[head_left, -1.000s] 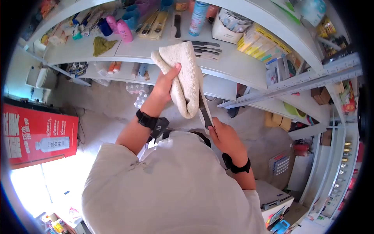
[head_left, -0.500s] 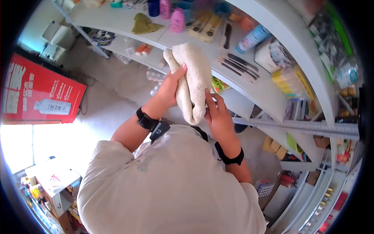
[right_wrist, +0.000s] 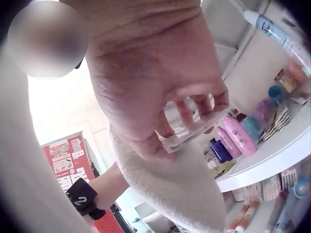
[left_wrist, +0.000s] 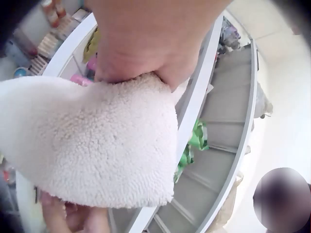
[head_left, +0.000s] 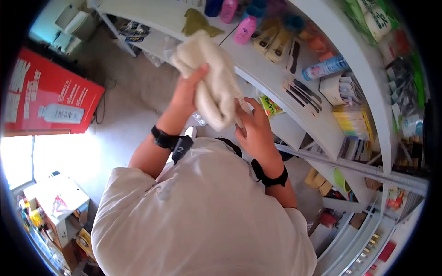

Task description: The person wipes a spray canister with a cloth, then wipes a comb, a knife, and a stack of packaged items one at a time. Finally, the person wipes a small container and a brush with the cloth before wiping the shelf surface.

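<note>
A folded cream towel (head_left: 209, 87) hangs in front of the body, and the left hand (head_left: 189, 89) grips it with the thumb on its near face. In the left wrist view the towel (left_wrist: 97, 141) covers most of that hand's fingers. The right hand (head_left: 255, 126) is at the towel's lower right side. Its thumb and fingers pinch a slim, flat, pale strip (right_wrist: 197, 130), seen nearly edge-on in the right wrist view. Most of the strip is hidden by the hand and the towel; I cannot tell its kind.
A white shelf (head_left: 264, 76) runs beyond the hands. On it stand a pink bottle (head_left: 245, 30), a spray can (head_left: 324, 67), several dark slim items (head_left: 301, 94) and an olive cloth (head_left: 198, 23). A red poster panel (head_left: 53, 92) is at the left.
The head view has swung, shifting the shelf rightward. The right hand has moved up along the strip to the towel; the strip's dark part, visible a second ago, is now hidden.
</note>
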{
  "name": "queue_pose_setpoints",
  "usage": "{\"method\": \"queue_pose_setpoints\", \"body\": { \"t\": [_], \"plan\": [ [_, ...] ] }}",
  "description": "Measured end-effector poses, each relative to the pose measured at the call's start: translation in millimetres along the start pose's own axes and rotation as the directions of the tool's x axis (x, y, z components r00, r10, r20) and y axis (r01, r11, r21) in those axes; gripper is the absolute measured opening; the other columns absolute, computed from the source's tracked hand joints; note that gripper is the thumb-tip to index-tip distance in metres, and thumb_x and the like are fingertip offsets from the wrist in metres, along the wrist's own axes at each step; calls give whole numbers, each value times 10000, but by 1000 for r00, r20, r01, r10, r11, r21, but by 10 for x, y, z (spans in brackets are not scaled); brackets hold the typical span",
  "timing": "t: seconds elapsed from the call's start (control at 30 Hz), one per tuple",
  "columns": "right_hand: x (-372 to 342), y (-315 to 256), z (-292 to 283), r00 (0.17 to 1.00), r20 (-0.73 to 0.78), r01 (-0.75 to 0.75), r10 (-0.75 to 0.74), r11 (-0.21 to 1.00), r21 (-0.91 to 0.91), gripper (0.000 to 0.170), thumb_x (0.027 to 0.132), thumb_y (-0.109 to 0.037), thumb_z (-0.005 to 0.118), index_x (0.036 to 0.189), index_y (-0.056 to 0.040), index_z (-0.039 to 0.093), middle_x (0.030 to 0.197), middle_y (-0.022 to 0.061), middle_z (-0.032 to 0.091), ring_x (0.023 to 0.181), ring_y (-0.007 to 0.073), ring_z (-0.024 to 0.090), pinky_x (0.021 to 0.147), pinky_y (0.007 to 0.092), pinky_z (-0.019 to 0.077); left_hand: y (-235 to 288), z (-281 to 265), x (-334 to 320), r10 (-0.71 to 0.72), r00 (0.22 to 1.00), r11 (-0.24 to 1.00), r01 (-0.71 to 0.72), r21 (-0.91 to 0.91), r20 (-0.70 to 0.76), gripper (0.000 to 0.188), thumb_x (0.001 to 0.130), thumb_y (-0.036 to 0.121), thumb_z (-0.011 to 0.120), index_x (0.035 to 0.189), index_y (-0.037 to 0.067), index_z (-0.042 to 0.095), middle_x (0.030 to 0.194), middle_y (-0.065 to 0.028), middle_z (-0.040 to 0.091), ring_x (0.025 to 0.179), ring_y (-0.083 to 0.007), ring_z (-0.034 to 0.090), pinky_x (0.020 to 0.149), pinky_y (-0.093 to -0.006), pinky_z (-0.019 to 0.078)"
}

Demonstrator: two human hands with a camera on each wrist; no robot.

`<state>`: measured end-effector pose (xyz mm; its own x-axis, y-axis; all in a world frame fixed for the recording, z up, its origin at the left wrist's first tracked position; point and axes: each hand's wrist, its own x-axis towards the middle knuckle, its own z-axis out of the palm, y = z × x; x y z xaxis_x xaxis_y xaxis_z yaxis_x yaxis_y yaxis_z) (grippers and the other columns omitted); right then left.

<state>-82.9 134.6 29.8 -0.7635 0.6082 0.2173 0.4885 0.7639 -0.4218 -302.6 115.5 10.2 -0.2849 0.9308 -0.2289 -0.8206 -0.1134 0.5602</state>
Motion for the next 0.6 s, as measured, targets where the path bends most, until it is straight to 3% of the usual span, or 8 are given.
{"method": "queue_pose_setpoints", "body": {
  "t": [0.07,0.17,0.23,0.3,0.4,0.5,0.6],
  "plan": [
    [63,-34,-24,1000,12,-4,4,998,55,682,731,-14,644,1385,-86,463,1309,186,467,919,352,583,827,454,472,235,1,82,-32,997,999,31,19,75,522,864,117,671,1308,-25,437,1177,-156,592,1048,-277,618,867,-398,542],
    [134,-145,-1,998,-22,-38,53,903,429,661,794,7,582,1422,-100,405,1295,182,480,928,351,592,814,447,486,204,-3,95,-198,952,967,152,203,232,549,861,113,668,1328,-23,413,1181,-159,586,1054,-274,613,884,-401,532],
    [130,-193,-82,991,41,-129,124,884,449,597,853,6,511,1425,-78,363,1251,207,502,955,393,593,806,441,495,-13,-84,150,-293,909,919,182,349,298,560,858,110,668,1335,-23,405,1179,-159,586,1053,-268,612,896,-404,526],
    [88,-206,-124,973,43,-218,228,838,501,557,864,-4,496,1404,-56,371,1170,235,547,937,415,593,789,454,491,-144,-69,204,-294,916,931,210,299,273,522,857,82,657,1314,-24,429,1162,-153,593,1060,-263,607,908,-402,517],
    [-145,-43,-124,869,154,-491,470,783,383,476,873,-11,480,1341,-78,420,1005,263,588,896,442,583,745,473,480,-277,-51,331,-256,946,944,201,262,197,494,860,71,649,1297,-27,442,1153,-155,596,1051,-275,611,907,-402,516],
    [-488,293,-131,877,104,-480,470,837,264,389,897,-6,477,1282,-58,457,878,265,619,819,430,623,710,447,494,-203,8,527,-173,976,956,136,258,129,474,873,99,638,1287,-30,448,1143,-162,599,1037,-286,616,898,-402,522],
    [-823,857,-279,837,57,-547,544,835,66,318,885,-18,505,1197,-68,539,1003,227,629,944,419,603,792,432,485,-166,-18,671,-121,990,967,103,235,67,449,899,142,614,1282,-33,459,1136,-167,606,1031,-288,621,900,-408,524]
  ]
}}
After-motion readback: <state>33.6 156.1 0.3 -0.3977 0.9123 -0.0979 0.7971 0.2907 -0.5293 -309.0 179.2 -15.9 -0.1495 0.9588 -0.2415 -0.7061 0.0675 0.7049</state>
